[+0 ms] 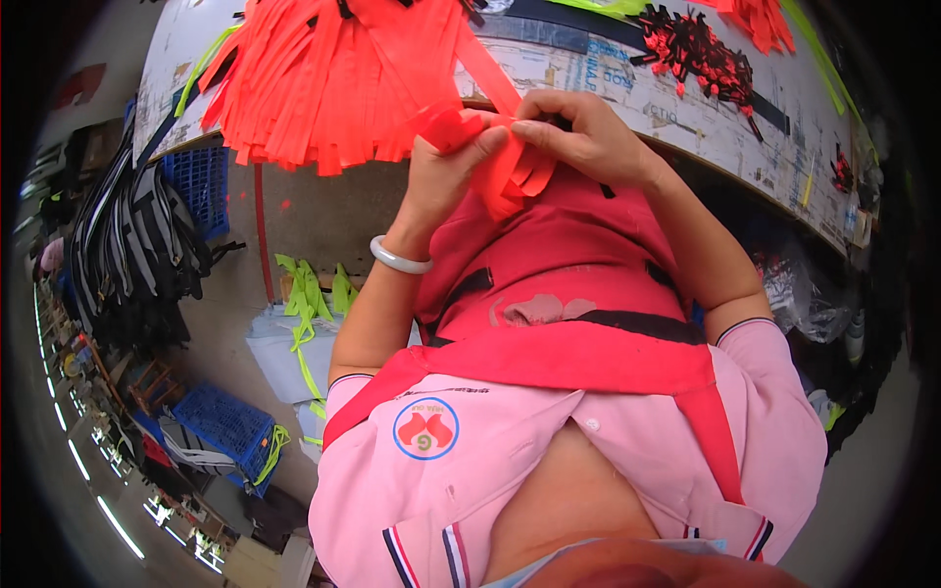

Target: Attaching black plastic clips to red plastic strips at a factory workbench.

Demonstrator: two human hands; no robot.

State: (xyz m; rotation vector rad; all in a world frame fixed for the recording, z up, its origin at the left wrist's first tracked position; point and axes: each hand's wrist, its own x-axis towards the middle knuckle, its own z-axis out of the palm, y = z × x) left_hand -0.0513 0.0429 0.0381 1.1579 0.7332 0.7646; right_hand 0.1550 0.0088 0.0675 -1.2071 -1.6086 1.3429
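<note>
My left hand (443, 174), with a pale bangle (400, 257) at its wrist, is closed round a bunch of orange-red fabric strips (506, 186). The ends hang in loops below my fingers, in front of the red apron (549, 255). Close beside it, my right hand (586, 137) pinches the same strips between thumb and forefinger. One strip runs up from my hands toward a large heap of orange-red strips (323, 88), which drapes over the table's near edge. A small dark piece shows by my right fingers; its kind I cannot make out.
The worktable (578, 73) has a worn, paper-covered top. A pile of small black and red pieces (701, 54) lies at its right. Grey-black straps (137, 235) hang at the left, near a blue crate (199, 186). Another blue crate (221, 426) and yellow-green strips (306, 294) are lower down.
</note>
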